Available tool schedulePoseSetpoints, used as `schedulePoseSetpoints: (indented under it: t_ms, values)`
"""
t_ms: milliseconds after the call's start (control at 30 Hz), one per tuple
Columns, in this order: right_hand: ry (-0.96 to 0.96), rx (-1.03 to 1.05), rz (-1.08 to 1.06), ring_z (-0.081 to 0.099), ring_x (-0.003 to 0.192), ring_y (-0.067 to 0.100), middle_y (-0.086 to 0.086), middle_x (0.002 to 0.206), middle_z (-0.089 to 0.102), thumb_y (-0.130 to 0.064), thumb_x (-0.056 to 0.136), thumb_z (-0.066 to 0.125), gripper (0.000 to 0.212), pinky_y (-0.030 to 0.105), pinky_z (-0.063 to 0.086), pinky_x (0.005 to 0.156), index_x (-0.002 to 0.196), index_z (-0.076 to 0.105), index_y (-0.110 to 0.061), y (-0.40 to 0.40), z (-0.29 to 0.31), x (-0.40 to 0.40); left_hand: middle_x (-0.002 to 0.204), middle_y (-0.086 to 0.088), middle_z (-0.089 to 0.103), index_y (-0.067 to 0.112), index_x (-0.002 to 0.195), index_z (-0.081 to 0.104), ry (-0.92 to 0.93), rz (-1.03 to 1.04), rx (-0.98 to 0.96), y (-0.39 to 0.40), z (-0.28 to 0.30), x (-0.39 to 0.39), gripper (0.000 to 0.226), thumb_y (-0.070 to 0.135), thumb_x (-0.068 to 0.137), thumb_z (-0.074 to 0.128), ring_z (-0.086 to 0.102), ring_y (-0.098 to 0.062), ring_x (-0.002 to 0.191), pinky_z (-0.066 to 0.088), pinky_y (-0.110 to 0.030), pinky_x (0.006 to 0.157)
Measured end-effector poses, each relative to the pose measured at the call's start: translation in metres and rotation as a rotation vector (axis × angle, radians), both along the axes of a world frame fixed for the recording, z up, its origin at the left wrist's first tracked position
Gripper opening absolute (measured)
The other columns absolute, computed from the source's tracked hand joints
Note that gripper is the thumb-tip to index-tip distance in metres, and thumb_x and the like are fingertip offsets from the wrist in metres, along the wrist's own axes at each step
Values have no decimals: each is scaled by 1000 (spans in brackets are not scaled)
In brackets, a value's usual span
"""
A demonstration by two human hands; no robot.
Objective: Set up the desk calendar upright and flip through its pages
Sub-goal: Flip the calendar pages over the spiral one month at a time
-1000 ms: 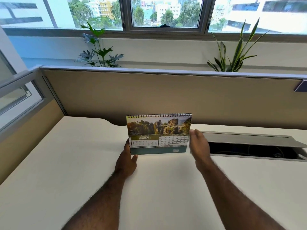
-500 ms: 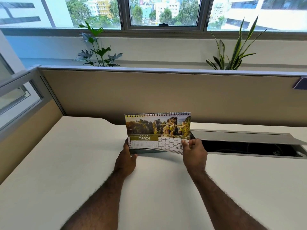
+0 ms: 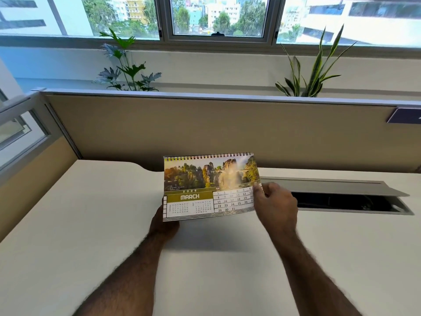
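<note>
**March page lifted at the desk's far edge**

The desk calendar (image 3: 210, 187) stands near the far edge of the white desk (image 3: 91, 224), spiral binding on top, just beside the open cable tray (image 3: 350, 201). The right hand (image 3: 274, 207) pinches the March page's right edge, raising it off the stack. The left hand (image 3: 163, 224) clasps the calendar's lower left corner, partly hidden behind it.

The lifted page of the desk calendar (image 3: 209, 188) hides the left hand's (image 3: 163, 224) fingers; the right hand (image 3: 274, 207) covers its Saturday column; glare blurs some dates.
</note>
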State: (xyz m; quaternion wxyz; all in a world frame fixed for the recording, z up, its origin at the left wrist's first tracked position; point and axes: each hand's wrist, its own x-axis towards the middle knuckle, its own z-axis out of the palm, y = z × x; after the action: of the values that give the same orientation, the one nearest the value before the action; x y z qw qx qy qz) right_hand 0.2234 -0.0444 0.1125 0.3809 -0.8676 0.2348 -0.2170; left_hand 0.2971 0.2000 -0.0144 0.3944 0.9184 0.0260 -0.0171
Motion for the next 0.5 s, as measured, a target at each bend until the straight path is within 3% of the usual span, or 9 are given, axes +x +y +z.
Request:
schedulePoseSetpoints:
  t_ms: [67,133,167,233,333,500]
  values:
    - [-36,549,119,71,72,24,9,75,74,-36,92,60,31,36,58,61,76,67,-10,-5,26,3,140,-11,52,15,132,49,-44,-11,14,2,-4,2,43,25,91,59,48,-32,129,41,-36,102]
    - [-24,1095,322,74,77,24,13,86,77,-49,94,52,42,35,61,64,82,64,-11,-11,53,6,147,-12,45,11,142,35,-60,-29,60,2,-4,3,57,23,91,58,44,-31,133,38,-38,108]
    - [-33,1230,422,74,84,25,15,94,77,-57,94,45,50,35,60,68,87,62,-11,-17,62,11,146,-11,45,13,144,27,-37,-15,62,1,-1,3,62,23,90,57,46,-31,131,40,-39,106]
    - [-101,1262,595,70,103,28,17,112,73,-68,92,31,64,41,54,84,103,57,-11,-26,76,23,146,-8,46,20,147,15,-5,-2,11,0,0,4,72,19,89,58,50,-30,128,43,-41,104]
    - [-201,1128,742,60,122,22,10,127,67,-73,88,20,75,41,38,103,117,56,-14,-32,90,47,149,-7,42,22,149,9,-3,-6,-19,0,0,4,76,18,90,57,47,-30,131,41,-40,106]
    - [-146,745,668,46,132,14,5,144,53,-73,86,17,79,34,27,110,134,49,-18,-23,95,82,149,-7,43,20,149,10,-20,13,-26,-2,0,3,75,17,90,57,47,-30,131,39,-38,107]
